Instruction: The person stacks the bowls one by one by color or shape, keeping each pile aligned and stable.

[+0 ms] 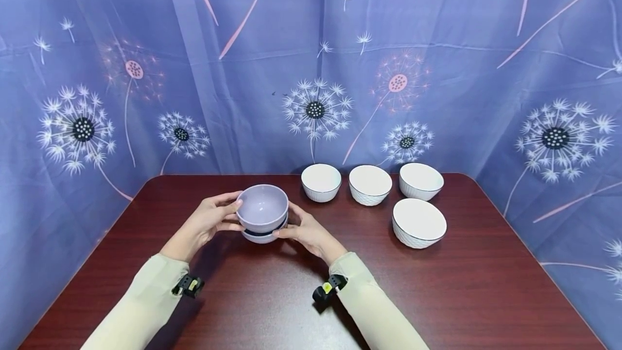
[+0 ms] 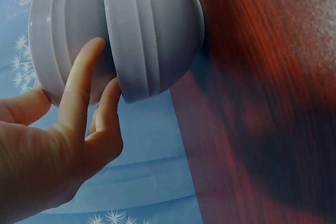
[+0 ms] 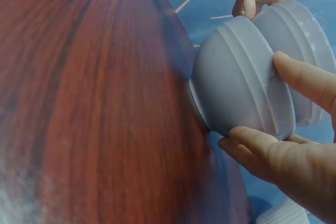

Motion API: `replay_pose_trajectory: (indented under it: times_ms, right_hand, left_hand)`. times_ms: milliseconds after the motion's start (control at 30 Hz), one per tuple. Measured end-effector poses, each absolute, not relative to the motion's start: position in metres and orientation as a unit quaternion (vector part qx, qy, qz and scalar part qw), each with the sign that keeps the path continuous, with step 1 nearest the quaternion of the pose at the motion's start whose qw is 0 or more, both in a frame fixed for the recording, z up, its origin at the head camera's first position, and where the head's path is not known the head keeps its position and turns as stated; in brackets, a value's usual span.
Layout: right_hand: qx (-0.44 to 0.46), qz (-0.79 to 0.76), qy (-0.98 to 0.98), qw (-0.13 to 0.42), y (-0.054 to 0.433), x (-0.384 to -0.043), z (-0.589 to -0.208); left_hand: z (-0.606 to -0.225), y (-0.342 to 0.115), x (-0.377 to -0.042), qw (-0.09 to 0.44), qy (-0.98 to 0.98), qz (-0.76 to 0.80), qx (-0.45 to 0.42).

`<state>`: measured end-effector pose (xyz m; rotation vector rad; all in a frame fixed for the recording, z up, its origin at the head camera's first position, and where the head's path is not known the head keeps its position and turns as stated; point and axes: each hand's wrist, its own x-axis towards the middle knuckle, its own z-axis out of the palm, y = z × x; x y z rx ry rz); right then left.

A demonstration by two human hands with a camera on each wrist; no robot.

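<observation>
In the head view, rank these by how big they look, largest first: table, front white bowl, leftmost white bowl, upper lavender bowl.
1. Table
2. Front white bowl and upper lavender bowl: too alike to rank
3. Leftmost white bowl

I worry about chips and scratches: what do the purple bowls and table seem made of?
Purple bowls: probably glazed ceramic, smooth and glossy, judging by small bright highlights; plastic isn't ruled out. Table: wood or laminate, polished, judging by red-brown grain and sheen.
</observation>
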<state>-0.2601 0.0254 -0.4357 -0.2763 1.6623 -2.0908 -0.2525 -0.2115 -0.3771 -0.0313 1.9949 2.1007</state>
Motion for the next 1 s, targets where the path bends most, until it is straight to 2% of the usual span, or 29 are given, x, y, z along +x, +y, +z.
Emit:
replay_pose_trajectory:
  times_ms: [1000]
  right_hand:
    - [-0.106,-0.752,0.609,0.228,0.0258,-0.2598,-0.4333]
  left_hand:
    - [-0.3742,-0.2082,-0.2536,0.117,0.707,0.697,-0.027]
